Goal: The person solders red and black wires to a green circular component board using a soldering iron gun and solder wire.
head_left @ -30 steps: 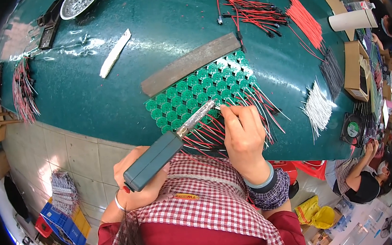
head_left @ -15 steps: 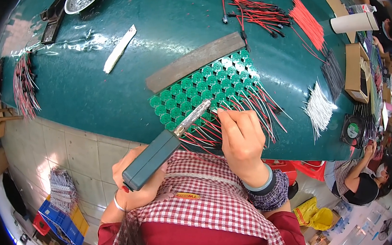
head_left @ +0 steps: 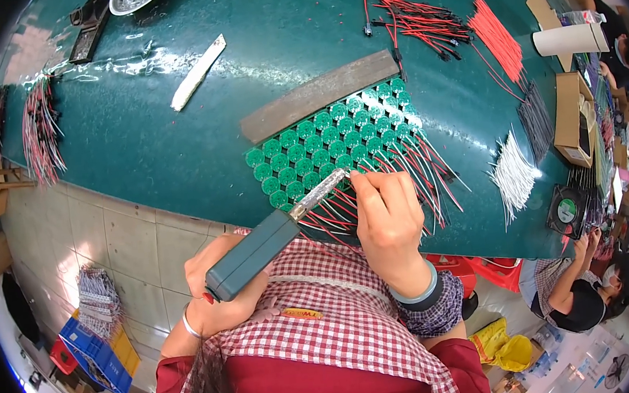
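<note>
Green disc-board panel (head_left: 310, 148) lies flat, just beyond both hands. Right hand (head_left: 391, 223): thumb and finger together over its near side, pinched item too small to tell. Left hand (head_left: 235, 304): wrapped around dark green tool (head_left: 256, 254), tip beside right fingertips. Grey-brown bar (head_left: 320, 94) along panel's far edge.

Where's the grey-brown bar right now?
In the head view, the bar lies along the far edge of the green circuit boards, right of the white strip.
</note>
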Motion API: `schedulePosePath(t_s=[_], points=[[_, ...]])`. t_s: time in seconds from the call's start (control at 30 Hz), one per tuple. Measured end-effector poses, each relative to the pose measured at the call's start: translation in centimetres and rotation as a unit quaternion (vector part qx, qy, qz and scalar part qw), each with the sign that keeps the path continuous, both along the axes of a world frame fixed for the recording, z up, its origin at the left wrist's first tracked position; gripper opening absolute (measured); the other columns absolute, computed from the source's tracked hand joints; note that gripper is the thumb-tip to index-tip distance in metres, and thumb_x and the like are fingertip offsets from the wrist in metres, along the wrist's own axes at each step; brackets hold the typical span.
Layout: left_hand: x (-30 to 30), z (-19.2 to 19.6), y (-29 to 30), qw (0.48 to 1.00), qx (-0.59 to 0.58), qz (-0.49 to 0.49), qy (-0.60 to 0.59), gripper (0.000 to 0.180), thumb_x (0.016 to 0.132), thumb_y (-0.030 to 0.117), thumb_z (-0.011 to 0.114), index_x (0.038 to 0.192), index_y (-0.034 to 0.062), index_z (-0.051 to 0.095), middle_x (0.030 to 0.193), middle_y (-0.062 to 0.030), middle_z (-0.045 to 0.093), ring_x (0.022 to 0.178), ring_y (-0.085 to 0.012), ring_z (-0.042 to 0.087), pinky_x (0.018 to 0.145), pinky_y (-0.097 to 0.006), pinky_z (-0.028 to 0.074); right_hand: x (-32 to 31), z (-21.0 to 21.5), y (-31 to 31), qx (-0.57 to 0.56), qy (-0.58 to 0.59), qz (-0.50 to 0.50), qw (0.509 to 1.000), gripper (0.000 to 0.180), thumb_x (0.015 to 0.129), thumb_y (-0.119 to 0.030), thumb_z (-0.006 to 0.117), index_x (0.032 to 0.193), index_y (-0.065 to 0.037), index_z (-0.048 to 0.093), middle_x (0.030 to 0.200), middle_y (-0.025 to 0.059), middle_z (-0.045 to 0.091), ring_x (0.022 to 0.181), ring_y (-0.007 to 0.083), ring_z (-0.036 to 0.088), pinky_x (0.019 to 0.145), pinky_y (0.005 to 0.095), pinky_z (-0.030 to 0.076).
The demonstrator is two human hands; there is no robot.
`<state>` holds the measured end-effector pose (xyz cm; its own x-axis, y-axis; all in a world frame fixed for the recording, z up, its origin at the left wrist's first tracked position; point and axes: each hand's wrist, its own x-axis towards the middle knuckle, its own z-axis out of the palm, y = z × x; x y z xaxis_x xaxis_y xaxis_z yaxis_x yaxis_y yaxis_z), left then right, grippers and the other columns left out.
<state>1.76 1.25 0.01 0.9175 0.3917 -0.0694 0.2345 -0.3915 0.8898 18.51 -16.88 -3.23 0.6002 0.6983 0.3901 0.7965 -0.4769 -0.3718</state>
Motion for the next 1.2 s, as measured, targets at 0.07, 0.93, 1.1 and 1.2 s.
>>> schedulePosePath(t_s=[0.07, 0.93, 1.1, 1.2], points=[[-0.1, 0.2, 0.0, 1.000, -0.005, 0.003, 0.001, 0.024, 0.070, -0.001, 0.077, 0.091, -0.0022, 0.065, 0.087, -0.0122, 0.068, 0.075, -0.0250, 0.069, 0.067, -0.032, 0.054, -0.1, 0.1, 0.0, -0.001, -0.002, 0.001, 1.000, 0.033, 0.069, 0.004, 0.066, 0.102, 0.005, 0.066, 0.090, 0.0123, 0.061, 0.078, 0.0263, 0.058, 0.061, 0.0338, 0.050], [-1.2, 0.9, 0.4, 0.999, 0.038, 0.018, 0.015, 0.031, 0.072, 0.003, 0.078, 0.102, -0.0019, 0.068, 0.089, -0.0100, 0.070, 0.070, -0.0197, 0.070, 0.064, -0.029, 0.055, -0.9, 0.4, 0.6, 0.032, -0.007, -0.001, 0.999, 0.026, 0.073, 0.004, 0.067, 0.100, 0.003, 0.068, 0.089, 0.0107, 0.062, 0.077, 0.0256, 0.059, 0.062, 0.0337, 0.050], [-1.5, 0.7, 0.4, 0.999, 0.044, 0.016, 0.015, 0.031, 0.072, 0.002, 0.078, 0.101, -0.0022, 0.068, 0.089, -0.0107, 0.070, 0.071, -0.0214, 0.070, 0.065, -0.030, 0.055, -1.2, 0.2, 0.6, 0.016, 0.013, 0.010, 1.000, 0.029, 0.072, 0.004, 0.066, 0.101, 0.003, 0.067, 0.089, 0.0107, 0.062, 0.078, 0.0254, 0.059, 0.061, 0.0335, 0.050], [-1.7, 0.6, 0.3, 0.999, 0.037, 0.021, 0.017, 0.029, 0.071, 0.001, 0.078, 0.098, -0.0023, 0.068, 0.089, -0.0108, 0.069, 0.072, -0.0224, 0.070, 0.065, -0.031, 0.055, -1.2, -0.2, 0.5, 0.013, 0.013, 0.010, 1.000, 0.031, 0.071, 0.003, 0.066, 0.102, 0.003, 0.067, 0.089, 0.0107, 0.062, 0.078, 0.0254, 0.059, 0.061, 0.0334, 0.051]])
